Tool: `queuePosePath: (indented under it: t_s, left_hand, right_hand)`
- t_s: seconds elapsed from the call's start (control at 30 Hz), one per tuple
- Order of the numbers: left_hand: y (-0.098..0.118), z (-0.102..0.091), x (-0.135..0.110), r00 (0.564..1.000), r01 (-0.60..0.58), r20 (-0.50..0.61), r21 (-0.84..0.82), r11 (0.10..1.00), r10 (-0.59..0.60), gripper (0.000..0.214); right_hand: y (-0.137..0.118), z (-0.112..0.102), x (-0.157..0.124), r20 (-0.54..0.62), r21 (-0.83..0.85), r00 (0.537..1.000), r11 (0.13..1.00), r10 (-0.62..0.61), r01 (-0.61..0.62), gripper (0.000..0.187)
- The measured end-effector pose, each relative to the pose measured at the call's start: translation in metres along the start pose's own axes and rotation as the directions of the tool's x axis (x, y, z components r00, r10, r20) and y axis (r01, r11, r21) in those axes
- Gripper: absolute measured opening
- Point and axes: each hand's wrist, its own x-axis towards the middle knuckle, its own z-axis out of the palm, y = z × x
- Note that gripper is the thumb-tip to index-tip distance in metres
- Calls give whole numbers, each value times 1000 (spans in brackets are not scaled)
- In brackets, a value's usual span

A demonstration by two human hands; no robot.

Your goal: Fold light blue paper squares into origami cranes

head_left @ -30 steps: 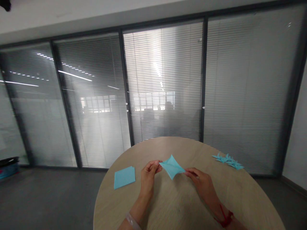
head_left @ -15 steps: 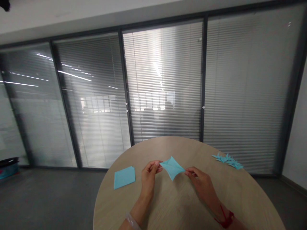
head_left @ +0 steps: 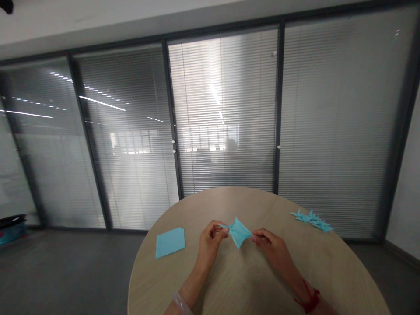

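Far on the left, a dark box with a blue side [head_left: 12,230] sits on the gray floor, in front of tall glass walls with window blinds [head_left: 226,109]. On the round wooden table [head_left: 249,288] lies a small stack of square blue paper [head_left: 169,243], flat and near the left hand [head_left: 210,247]. A pale band [head_left: 180,303] goes around the left wrist. The left hand is closed in a small, narrow pinch, with the thumb and fingers on the thin left tip of the folded blue paper [head_left: 240,232]. This paper has a pointy diamond shape with a crease down it. It hangs in the air between the two hands, above the middle of the table, and does not touch the wood. The right hand [head_left: 272,251] makes a narrow pinch too, on the paper's right tip. A red string [head_left: 308,298] is tied around the right wrist. Farther right, near the table's edge, lies a little heap of blue paper cranes [head_left: 311,221], well apart from both hands. For a job like this, small, soft pinches right at the tips work best. Both hands should pull evenly, so the thin points do not bend or rip and the crease stays neat and straight.
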Motion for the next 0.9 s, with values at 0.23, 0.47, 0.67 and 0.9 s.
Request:
queuePosePath:
  t_s: [0.23, 0.47, 0.67, 0.9]
  left_hand:
    - [5, 4, -4, 996, 11, 86, 87, 996, -18, 23]
    - [5, 6, -8, 996, -45, 80, 178, 983, 31, 21]
    - [1, 4, -6, 998, -40, 60, 189, 981, 29, 21]
    - [7, 4, -10, 972, -160, 215, 302, 940, 96, 21]
  right_hand:
    - [-3, -1, -1, 24, 15, 1000, 1000, 11, -12, 29]
    - [-7, 0, 0, 40, 28, 999, 999, -20, 19, 25]
    - [-8, 0, -1, 25, -5, 997, 998, -69, 69, 26]
    - [-5, 3, -1, 75, 48, 991, 993, -108, 104, 24]
